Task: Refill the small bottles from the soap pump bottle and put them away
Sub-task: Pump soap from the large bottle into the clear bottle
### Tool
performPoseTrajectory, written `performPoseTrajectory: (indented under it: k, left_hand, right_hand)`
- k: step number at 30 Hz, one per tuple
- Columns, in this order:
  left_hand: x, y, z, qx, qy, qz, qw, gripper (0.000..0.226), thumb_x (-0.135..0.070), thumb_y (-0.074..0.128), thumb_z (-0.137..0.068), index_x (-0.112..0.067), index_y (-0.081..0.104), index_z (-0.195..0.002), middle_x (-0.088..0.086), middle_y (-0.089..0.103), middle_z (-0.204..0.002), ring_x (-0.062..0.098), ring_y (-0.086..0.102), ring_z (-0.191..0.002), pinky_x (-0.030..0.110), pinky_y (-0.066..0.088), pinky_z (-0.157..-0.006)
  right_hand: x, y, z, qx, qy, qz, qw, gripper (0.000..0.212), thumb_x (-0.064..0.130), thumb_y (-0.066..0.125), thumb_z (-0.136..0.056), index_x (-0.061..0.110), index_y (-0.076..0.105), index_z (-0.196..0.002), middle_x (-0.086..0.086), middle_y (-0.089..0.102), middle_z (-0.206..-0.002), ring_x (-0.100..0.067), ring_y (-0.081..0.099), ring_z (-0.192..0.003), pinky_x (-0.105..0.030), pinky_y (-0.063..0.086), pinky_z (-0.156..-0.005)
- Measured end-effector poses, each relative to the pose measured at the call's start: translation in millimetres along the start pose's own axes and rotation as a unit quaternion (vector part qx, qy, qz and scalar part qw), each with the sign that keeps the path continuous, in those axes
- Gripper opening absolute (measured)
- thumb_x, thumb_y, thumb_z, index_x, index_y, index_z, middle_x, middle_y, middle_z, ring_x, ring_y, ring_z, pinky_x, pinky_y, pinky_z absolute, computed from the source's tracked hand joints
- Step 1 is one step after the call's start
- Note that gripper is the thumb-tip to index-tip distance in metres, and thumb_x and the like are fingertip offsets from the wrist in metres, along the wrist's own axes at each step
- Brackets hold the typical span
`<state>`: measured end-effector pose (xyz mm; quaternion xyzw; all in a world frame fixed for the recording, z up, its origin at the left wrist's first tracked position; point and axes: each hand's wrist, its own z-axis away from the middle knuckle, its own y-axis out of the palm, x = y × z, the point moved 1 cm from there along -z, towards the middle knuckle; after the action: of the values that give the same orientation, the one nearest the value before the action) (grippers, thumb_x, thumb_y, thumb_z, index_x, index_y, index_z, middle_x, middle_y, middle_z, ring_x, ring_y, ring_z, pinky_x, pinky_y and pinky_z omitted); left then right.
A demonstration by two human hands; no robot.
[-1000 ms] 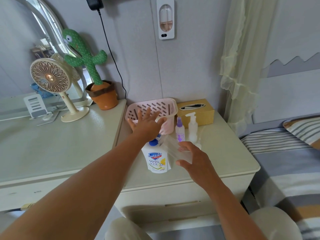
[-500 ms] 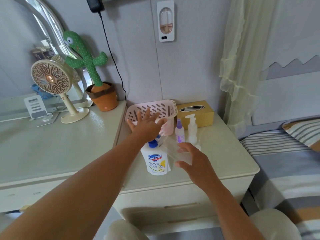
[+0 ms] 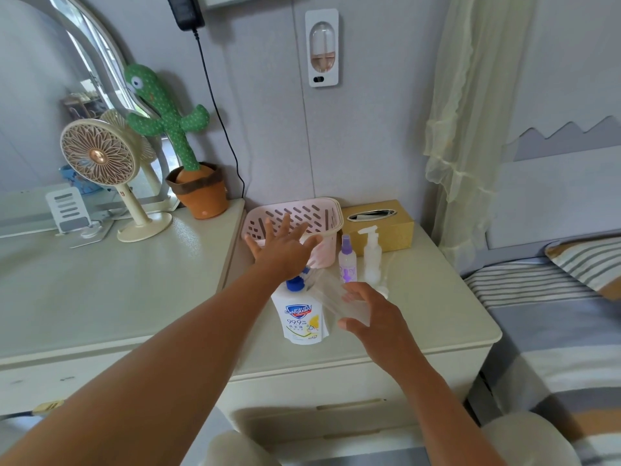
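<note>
The left hand (image 3: 282, 252), fingers (image 3: 286, 225) spread straight, presses flat on the head of the soap pump bottle (image 3: 302, 319) standing on the table (image 3: 437, 297), while the right hand (image 3: 378, 319) holds in curled fingers a clear small bottle (image 3: 331, 295) tilted at the spout, seemingly to catch soap.

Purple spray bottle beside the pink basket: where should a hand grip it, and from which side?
Probably the upper body just below the cap of the purple spray bottle, coming from above and in front. It stands upright, with the pink basket close on one side, the white pump bottle on the other and the tissue box behind.
</note>
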<state>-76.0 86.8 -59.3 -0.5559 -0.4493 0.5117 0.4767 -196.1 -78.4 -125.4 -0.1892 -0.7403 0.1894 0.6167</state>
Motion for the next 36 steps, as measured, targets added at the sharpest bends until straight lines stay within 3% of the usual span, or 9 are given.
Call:
performPoseTrajectory:
  k: [10, 21, 28, 36]
  left_hand:
    - [1.9, 7.3, 1.9, 0.016, -0.006, 0.003, 1.0, 0.053, -0.055, 0.018, -0.098, -0.041, 0.013, -0.149, -0.004, -0.011, -0.159, 0.028, -0.018, -0.144, 0.067, -0.014, -0.105]
    - [1.2, 0.8, -1.9, 0.011, -0.006, -0.007, 1.0, 0.057, -0.064, 0.015, -0.095, -0.044, 0.01, -0.148, -0.004, -0.012, -0.159, 0.028, -0.018, -0.144, 0.069, -0.012, -0.106]
    - [-0.8, 2.0, 6.7, 0.026, -0.006, -0.011, 1.0, 0.05, -0.052, 0.018, -0.1, -0.042, 0.011, -0.148, -0.002, -0.011, -0.159, 0.029, -0.017, -0.144, 0.068, -0.012, -0.106]
    - [0.2, -1.1, 1.0, 0.002, 0.0, -0.006, 1.0, 0.057, -0.062, 0.015, -0.095, -0.043, 0.011, -0.149, -0.004, -0.012, -0.159, 0.028, -0.017, -0.144, 0.068, -0.014, -0.106]
  right_hand:
    - [-2.9, 3.9, -0.4, 0.011, 0.01, -0.003, 1.0, 0.052, 0.017, 0.067, -0.083, 0.026, 0.047, -0.13, 0.015, 0.056, -0.125, -0.004, 0.05, -0.115, -0.013, 0.033, -0.088]
    - [-1.8, -0.4, -3.9, 0.007, 0.002, -0.003, 1.0, 0.052, 0.018, 0.068, -0.083, 0.03, 0.047, -0.129, 0.018, 0.055, -0.124, -0.002, 0.05, -0.115, -0.007, 0.032, -0.086]
    - [-4.2, 3.7, -3.0, 0.014, 0.008, -0.001, 1.0, 0.051, 0.018, 0.067, -0.083, 0.028, 0.046, -0.129, 0.014, 0.054, -0.127, -0.003, 0.049, -0.114, -0.01, 0.033, -0.087]
    - [-2.5, 0.2, -4.3, 0.006, 0.001, 0.004, 1.0, 0.052, 0.022, 0.068, -0.084, 0.03, 0.046, -0.129, 0.017, 0.054, -0.126, -0.002, 0.049, -0.114, -0.012, 0.033, -0.091]
